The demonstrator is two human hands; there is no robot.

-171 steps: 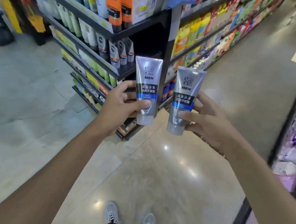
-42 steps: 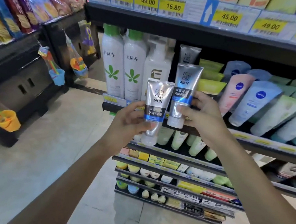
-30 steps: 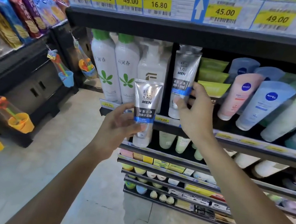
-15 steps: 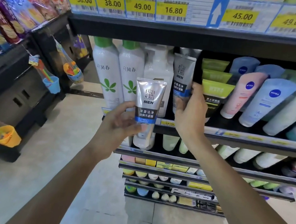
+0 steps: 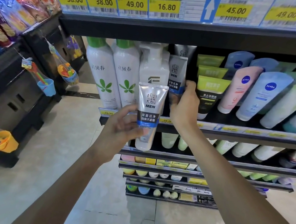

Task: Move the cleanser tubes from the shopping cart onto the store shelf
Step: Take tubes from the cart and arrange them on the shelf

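My left hand (image 5: 121,127) grips a silver "MEN" cleanser tube (image 5: 149,112) upright in front of the store shelf (image 5: 255,136). My right hand (image 5: 185,106) holds a second silver cleanser tube (image 5: 176,73) standing on that shelf, in the gap between a white pump bottle (image 5: 153,68) and the green-topped tubes (image 5: 208,94). A third silver tube (image 5: 183,50) stands behind it. The shopping cart is out of view.
Two white bottles with green leaf prints (image 5: 110,75) stand left of the pump bottle. Nivea tubes (image 5: 261,94) lean on the shelf to the right. Price tags (image 5: 134,4) line the shelf above. Toy buckets (image 5: 2,140) hang on a rack at the left.
My right hand has pushed its tube further back onto the shelf, and it now stands in the gap. My left hand with its tube has held almost still.
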